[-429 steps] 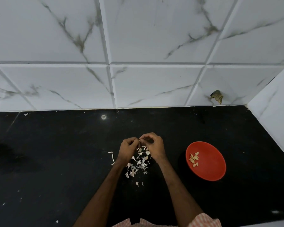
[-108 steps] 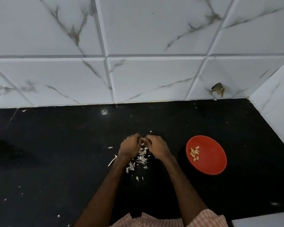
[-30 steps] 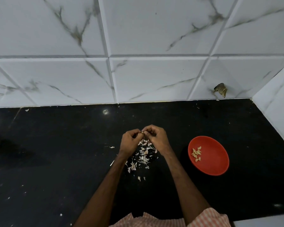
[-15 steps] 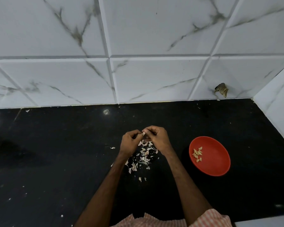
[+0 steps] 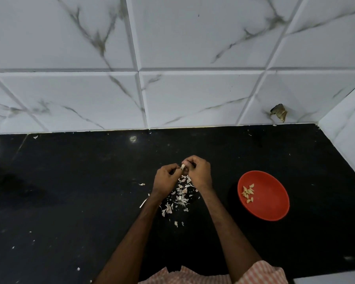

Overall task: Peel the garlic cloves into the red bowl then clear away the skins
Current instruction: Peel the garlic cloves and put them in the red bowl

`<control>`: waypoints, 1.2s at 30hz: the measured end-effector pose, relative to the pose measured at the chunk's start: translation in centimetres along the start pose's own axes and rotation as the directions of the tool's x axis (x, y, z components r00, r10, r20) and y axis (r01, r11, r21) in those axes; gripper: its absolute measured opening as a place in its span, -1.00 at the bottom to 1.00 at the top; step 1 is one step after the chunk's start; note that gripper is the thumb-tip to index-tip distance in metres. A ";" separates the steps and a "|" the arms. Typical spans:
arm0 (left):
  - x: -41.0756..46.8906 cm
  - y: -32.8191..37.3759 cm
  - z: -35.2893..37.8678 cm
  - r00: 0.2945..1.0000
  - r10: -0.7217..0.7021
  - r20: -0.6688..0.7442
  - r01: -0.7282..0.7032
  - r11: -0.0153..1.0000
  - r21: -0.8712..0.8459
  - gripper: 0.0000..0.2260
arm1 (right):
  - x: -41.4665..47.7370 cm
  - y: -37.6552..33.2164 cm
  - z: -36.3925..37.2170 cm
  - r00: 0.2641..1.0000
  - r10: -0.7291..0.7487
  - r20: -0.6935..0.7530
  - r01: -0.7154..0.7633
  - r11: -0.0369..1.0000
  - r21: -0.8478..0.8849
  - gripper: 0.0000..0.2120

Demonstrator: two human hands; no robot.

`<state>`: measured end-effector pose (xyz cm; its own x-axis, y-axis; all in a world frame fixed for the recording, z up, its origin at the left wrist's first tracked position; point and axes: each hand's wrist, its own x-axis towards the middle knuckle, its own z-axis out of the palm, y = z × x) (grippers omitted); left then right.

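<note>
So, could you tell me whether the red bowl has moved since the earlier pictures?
No. The red bowl lies just as far below the chipped wall tile as before; only the view shifted slightly.

Black countertop (image 5: 70, 201) w/ garlic skins (image 5: 180, 195), red bowl (image 5: 275, 210) at right.

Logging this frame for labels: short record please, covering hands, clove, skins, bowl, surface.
left hand: pinches clove
right hand: pinches same clove
clove: pale bit showing between the fingertips, above skins
skins: loose pile on counter under the hands
bowl: red, on counter, right of hands
peeled cloves: small cluster in bowl's left part
counter: black, stray flecks
</note>
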<state>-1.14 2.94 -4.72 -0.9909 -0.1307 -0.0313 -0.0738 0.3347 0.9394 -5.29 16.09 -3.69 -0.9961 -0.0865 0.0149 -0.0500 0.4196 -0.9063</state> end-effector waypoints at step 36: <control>0.1 1.6 -1.2 0.987 -0.066 0.149 0.089 0.985 -0.149 -0.79 | -0.3 -1.7 -1.1 0.994 0.048 0.099 -0.062 0.988 0.140 -0.93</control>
<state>-1.23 2.33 -2.78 -0.9895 -0.0122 -0.1442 -0.1440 0.1792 0.9732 -5.03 16.40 -1.63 -0.9854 -0.1550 -0.0709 0.0226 0.2937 -0.9556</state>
